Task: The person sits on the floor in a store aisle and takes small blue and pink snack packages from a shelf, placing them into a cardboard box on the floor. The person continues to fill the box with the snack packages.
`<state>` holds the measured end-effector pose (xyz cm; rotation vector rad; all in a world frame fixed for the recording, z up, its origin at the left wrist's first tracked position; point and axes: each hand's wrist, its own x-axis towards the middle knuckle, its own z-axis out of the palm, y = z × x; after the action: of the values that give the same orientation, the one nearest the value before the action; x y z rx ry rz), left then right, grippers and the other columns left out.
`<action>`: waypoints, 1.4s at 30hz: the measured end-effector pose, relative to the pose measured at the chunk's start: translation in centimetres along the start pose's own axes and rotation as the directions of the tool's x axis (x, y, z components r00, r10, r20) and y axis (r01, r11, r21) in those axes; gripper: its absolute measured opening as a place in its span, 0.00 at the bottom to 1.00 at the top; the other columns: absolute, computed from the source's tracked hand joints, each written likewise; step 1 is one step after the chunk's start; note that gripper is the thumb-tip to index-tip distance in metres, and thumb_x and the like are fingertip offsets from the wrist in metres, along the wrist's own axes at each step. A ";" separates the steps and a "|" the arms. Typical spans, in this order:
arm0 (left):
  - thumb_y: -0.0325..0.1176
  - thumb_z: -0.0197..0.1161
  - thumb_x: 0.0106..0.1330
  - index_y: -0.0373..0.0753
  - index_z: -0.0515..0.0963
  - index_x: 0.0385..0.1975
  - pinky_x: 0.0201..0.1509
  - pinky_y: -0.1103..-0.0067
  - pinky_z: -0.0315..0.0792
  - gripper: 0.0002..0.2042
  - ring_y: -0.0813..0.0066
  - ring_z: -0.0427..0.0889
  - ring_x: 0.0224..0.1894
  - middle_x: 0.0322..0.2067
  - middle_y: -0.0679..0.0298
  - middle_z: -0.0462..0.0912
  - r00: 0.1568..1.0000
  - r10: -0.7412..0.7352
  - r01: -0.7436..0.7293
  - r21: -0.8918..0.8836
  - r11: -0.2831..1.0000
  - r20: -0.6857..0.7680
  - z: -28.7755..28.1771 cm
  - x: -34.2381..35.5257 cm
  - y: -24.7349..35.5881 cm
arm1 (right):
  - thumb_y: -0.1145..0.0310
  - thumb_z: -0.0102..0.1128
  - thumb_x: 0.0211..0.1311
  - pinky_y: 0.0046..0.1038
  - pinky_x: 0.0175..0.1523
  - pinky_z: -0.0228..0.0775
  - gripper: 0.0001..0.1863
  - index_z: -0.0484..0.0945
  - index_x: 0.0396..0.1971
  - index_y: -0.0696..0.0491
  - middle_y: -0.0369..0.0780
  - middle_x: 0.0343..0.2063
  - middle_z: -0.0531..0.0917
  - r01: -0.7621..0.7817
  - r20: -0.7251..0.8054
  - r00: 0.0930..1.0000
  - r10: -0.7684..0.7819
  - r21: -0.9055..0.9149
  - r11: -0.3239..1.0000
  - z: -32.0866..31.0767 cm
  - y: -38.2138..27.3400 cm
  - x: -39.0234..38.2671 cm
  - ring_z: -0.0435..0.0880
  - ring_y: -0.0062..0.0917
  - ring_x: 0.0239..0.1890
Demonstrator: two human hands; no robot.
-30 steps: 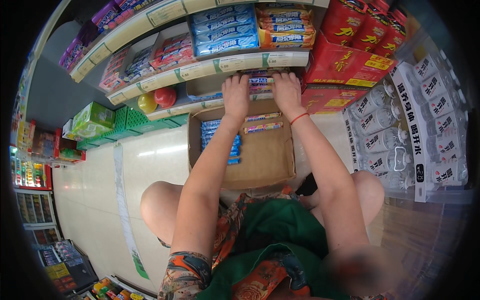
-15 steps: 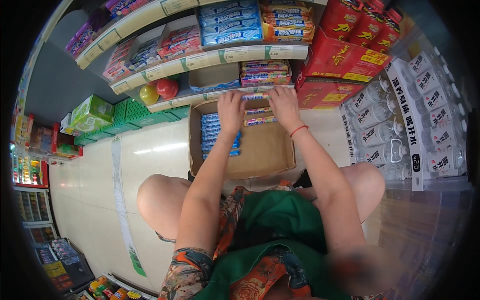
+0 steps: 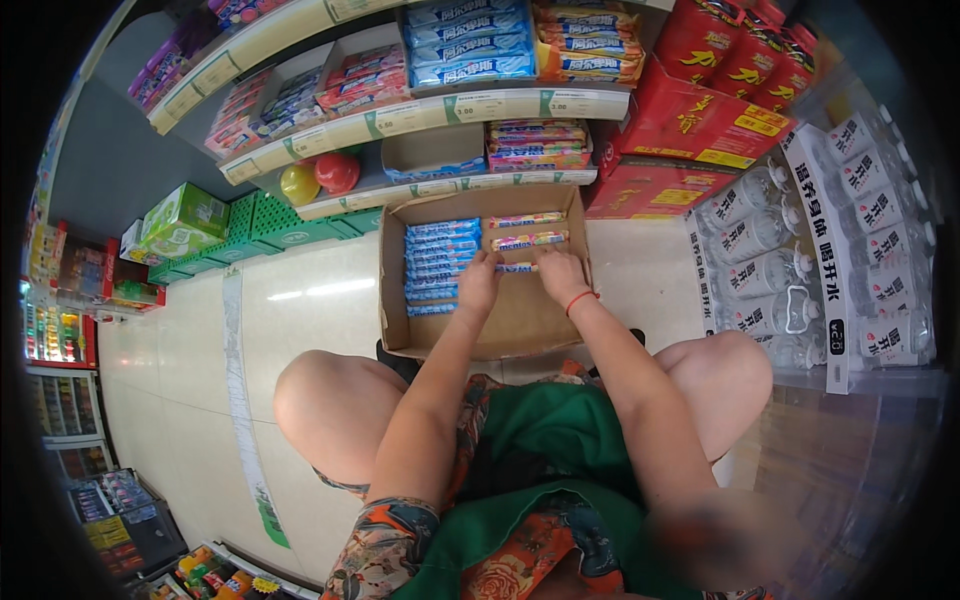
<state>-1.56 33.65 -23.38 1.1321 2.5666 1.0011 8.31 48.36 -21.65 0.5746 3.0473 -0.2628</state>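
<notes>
A shallow cardboard box (image 3: 520, 330) lies on the floor in front of my knees. My left hand (image 3: 479, 284) and my right hand (image 3: 559, 276) are both inside it, fingers closed on the two ends of a roll of candy (image 3: 516, 267). Just beyond that roll, two more multicoloured candy rolls (image 3: 530, 241) lie crosswise in the box's right half. A column of blue candy rolls (image 3: 441, 263) fills the left side, close to my left hand. My fingers cover the held roll's ends.
Beyond the box stands a shelf with an open blue carton (image 3: 432, 155), a carton of colourful candy rolls (image 3: 538, 143) and two balls (image 3: 336, 174). Red drink cartons (image 3: 650, 187) are stacked at the right, beside packed water bottles (image 3: 765, 255). Green crates (image 3: 285, 222) line the left.
Both hands have come down and nearer to me with the candy roll, from the box's far edge to its middle. The two loose multicoloured rolls now show more fully.
</notes>
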 end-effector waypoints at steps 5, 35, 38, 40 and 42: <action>0.22 0.60 0.52 0.39 0.78 0.35 0.43 0.66 0.71 0.10 0.52 0.76 0.39 0.34 0.54 0.76 0.999 -0.028 0.031 -0.070 0.997 0.039 2.5 0.0 -2.1 | 0.76 0.46 0.55 0.38 0.40 0.75 0.11 0.76 0.36 0.56 0.49 0.34 0.80 -0.105 0.098 0.991 0.096 0.093 0.990 1.5 0.4 0.6 0.82 0.40 0.36; 0.17 0.53 0.52 0.39 0.75 0.43 0.48 0.67 0.67 0.18 0.55 0.71 0.43 0.41 0.58 0.75 0.843 0.374 -0.407 -0.001 0.914 -0.387 -5.2 9.7 9.0 | 0.77 0.53 0.49 0.34 0.51 0.67 0.13 0.74 0.38 0.54 0.41 0.38 0.76 0.158 -0.660 0.747 0.078 0.290 0.944 -10.1 0.1 6.6 0.73 0.37 0.45; 0.18 0.52 0.53 0.39 0.74 0.46 0.49 0.67 0.67 0.19 0.54 0.71 0.43 0.42 0.57 0.75 0.804 0.417 -0.413 0.105 0.905 -0.424 -6.5 11.4 9.6 | 0.78 0.53 0.48 0.34 0.53 0.65 0.14 0.74 0.39 0.56 0.42 0.44 0.75 0.133 -0.675 0.737 0.036 0.196 0.972 -12.0 1.3 7.4 0.72 0.38 0.48; 0.20 0.53 0.52 0.37 0.72 0.49 0.50 0.67 0.67 0.21 0.54 0.70 0.45 0.44 0.55 0.74 0.842 0.407 -0.345 0.225 0.911 -0.354 -7.0 12.3 9.3 | 0.78 0.53 0.48 0.35 0.54 0.64 0.15 0.74 0.39 0.56 0.43 0.46 0.75 0.074 -0.675 0.736 0.045 0.147 0.986 -12.5 2.1 7.9 0.72 0.38 0.49; 0.21 0.55 0.49 0.35 0.72 0.49 0.50 0.67 0.68 0.22 0.55 0.71 0.45 0.45 0.55 0.73 0.892 0.362 -0.265 0.335 0.904 -0.271 -7.3 13.2 9.0 | 0.77 0.51 0.49 0.35 0.55 0.63 0.15 0.73 0.40 0.57 0.45 0.47 0.75 0.047 -0.617 0.786 0.042 0.127 0.991 -12.6 3.1 8.4 0.71 0.38 0.50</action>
<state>-8.33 43.62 -10.61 1.6328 2.9303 0.9664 1.64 56.35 -10.18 0.8045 3.6885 -0.3424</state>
